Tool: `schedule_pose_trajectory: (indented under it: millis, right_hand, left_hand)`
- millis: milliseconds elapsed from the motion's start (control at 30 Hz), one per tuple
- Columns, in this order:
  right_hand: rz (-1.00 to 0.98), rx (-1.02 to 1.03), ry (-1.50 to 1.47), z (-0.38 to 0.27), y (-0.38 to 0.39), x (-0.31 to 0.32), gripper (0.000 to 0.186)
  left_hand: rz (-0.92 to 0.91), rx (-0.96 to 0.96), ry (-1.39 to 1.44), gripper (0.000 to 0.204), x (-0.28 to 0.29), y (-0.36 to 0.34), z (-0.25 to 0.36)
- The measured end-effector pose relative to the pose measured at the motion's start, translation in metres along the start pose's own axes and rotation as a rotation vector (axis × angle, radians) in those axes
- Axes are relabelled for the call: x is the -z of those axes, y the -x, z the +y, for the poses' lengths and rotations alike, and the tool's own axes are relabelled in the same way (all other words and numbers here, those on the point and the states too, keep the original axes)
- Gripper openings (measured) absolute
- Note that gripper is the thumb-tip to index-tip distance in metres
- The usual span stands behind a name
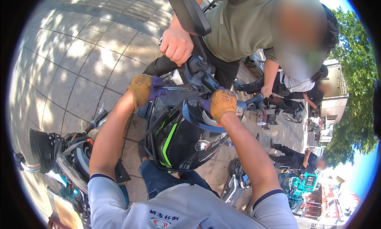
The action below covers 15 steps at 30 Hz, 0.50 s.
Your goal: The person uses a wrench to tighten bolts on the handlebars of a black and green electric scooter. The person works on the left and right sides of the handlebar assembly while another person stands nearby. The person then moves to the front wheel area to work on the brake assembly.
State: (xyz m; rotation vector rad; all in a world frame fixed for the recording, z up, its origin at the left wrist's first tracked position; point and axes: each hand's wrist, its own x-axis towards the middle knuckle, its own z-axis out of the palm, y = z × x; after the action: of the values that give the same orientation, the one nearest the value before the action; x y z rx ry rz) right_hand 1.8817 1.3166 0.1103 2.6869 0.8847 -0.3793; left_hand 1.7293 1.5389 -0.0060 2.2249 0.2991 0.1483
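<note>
My left hand [143, 90], in a tan and purple work glove, is closed around the end of a slim metal wrench [176, 88]. The tool points right, and its far end meets the scooter's handlebar clamp [195, 84]. My right hand [220, 105], gloved alike, lies against the scooter just below the dark display unit [209, 83]. Its fingers are curled and mostly hidden, so what they grip cannot be made out. Below my hands is the scooter's black front panel [180, 143] with bright green stripes.
Across from me, another person's hand [177, 45] grips the handlebar near a black mirror [189, 13]; their other hand [266, 90] is by the far grip. A parked scooter [81, 153] stands at my left. More people and vehicles are at the right on the paving [93, 54].
</note>
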Motion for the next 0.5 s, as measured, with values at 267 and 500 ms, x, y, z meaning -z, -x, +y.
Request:
schedule_pose_trajectory:
  millis: [267, 500]
  right_hand:
    - [-0.038, 0.073, 0.072, 0.001, 0.004, 0.013, 0.054]
    - [-0.028, 0.102, 0.085, 0.005, 0.0, 0.006, 0.055]
  left_hand:
    - [0.12, 0.139, -0.251, 0.021, -0.052, 0.063, 0.073]
    - [0.347, 0.189, -0.21, 0.023, -0.098, 0.08, 0.11]
